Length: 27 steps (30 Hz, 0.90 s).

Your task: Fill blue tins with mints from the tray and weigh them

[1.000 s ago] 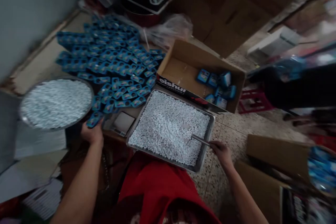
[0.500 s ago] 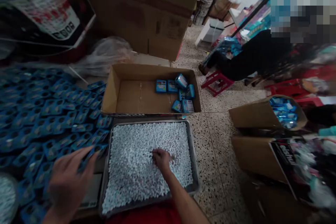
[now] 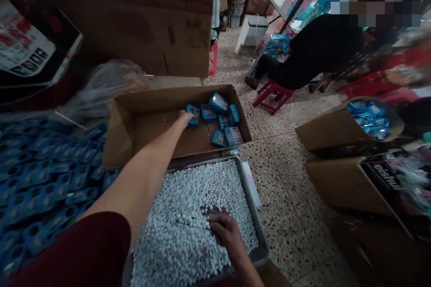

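Note:
My left hand point(image 3: 186, 118) reaches into the open cardboard carton point(image 3: 112, 132) and is closed on a small blue box point(image 3: 193, 116) lying at its middle. Several more blue boxes point(image 3: 222, 122) sit in the carton's right end, some tilted against each other. My right hand point(image 3: 225, 232) rests among small white pellets point(image 3: 182, 219) in a metal tray point(image 3: 266, 249). Its fingers are curled together, and I cannot make out what is in them. A bare patch of tray bottom shows just above those fingers.
Rows of blue boxes with round holes point(image 3: 43, 179) cover the left side. A large cardboard box point(image 3: 134, 22) stands behind the carton. On the speckled floor point(image 3: 279, 166), a seated person in black point(image 3: 313, 54) is at upper right, with cartons of blue packets point(image 3: 323, 125) nearer.
My left hand has moved from the left of the tray up into the carton and taken hold of a blue box. My right hand stays in the pellets, where a bare patch has appeared.

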### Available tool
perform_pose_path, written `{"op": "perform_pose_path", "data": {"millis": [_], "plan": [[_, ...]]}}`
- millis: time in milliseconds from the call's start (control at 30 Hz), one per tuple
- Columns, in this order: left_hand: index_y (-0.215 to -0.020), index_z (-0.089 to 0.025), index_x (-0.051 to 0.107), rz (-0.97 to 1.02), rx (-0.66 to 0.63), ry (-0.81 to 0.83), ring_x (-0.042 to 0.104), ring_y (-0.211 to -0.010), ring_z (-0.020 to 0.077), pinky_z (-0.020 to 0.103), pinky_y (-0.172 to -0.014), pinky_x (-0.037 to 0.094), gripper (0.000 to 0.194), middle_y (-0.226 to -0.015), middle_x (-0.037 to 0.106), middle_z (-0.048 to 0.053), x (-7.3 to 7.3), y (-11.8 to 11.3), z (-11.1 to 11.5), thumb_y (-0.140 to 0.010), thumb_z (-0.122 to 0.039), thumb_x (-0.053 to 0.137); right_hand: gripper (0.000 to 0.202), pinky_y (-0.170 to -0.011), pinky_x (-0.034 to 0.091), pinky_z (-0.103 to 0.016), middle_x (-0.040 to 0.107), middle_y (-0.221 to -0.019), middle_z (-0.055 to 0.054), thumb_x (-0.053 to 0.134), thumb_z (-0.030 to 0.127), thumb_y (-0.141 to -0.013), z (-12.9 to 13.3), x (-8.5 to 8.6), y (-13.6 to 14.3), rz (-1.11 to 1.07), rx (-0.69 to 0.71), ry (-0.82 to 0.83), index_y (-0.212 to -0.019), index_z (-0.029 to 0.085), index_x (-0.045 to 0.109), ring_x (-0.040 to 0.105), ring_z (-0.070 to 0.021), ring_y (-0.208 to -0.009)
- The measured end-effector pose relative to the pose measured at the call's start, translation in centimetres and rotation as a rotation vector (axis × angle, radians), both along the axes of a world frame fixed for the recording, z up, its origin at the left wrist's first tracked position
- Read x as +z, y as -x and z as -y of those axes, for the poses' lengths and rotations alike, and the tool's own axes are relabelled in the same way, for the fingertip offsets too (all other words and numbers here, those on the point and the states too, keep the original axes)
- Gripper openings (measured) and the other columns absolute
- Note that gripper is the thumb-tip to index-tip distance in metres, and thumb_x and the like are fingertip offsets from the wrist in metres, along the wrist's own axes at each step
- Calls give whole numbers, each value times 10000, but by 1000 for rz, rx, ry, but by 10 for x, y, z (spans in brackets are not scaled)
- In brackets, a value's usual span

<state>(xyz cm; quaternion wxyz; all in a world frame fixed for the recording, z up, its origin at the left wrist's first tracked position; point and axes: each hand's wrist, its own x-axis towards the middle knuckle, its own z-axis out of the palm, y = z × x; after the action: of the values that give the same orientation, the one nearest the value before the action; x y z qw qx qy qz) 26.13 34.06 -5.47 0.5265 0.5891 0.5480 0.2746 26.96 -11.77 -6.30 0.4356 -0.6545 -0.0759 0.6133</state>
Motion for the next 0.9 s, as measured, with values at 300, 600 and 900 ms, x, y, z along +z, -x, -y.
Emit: {"op": "perform_pose_path", "data": {"millis": [300, 600, 900], "plan": [[-1122, -187, 681, -213, -64, -482, 684, -965, 210, 293, -897, 529, 432, -1062, 734, 37, 128, 180, 148, -727, -297, 817, 380, -443, 209, -199, 576, -578, 23, 842, 474, -720, -30, 124, -60, 44, 189, -94, -879, 134, 785, 362, -47, -438], [-1114, -218, 708, -258, 2, -406, 700, -1062, 250, 377, -980, 542, 275, -1120, 751, 71, 110, 238, 305, -851, -297, 723, 277, -475, 270, -218, 584, -588, 27, 761, 391, -792, -102, 177, -61, 197, 506, -256, -914, 143, 780, 405, -73, -470], [-1103, -227, 717, -262, -11, -350, 688, -1081, 255, 389, -985, 528, 277, -1131, 755, 69, 64, 229, 365, -850, -131, 661, 213, -717, 441, -288, 779, -850, -86, 591, 98, -839, -121, 164, 11, 1084, 1134, -350, -854, 186, 784, 680, -200, -782]]}}
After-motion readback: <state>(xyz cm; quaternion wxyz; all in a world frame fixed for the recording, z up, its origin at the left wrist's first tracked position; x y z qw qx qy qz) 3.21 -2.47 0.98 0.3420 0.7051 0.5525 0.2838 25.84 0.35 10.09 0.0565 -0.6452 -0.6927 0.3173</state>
